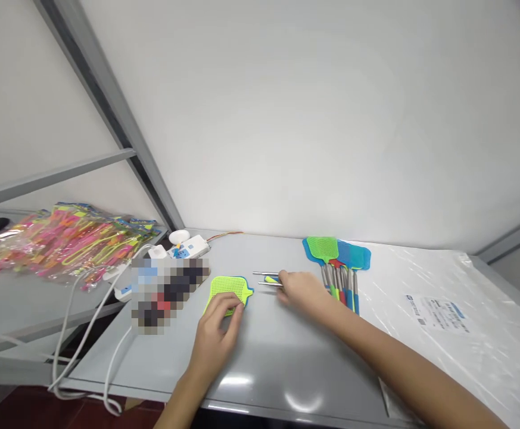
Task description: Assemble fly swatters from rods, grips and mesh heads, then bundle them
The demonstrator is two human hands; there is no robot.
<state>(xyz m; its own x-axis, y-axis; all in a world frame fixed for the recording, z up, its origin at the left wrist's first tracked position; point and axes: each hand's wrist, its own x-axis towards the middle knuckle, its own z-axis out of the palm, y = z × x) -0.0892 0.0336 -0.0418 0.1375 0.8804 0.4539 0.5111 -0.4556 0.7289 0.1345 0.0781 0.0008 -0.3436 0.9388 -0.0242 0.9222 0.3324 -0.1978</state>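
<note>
Right of the green swatter head [229,285], the right hand [302,292] grips metal rods [268,283]; uneven pressure could let one slip. Left hand [217,326] touches the head, fingers' grip unclear.

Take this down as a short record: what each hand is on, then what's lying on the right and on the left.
Left hand: resting on a yellow-green mesh swatter head
Right hand: holding metal rods
Right, near: pile of swatters, green and blue heads
Right, far: white plastic sheet, labelled
Left: see-through packets, pink and yellow contents
</note>
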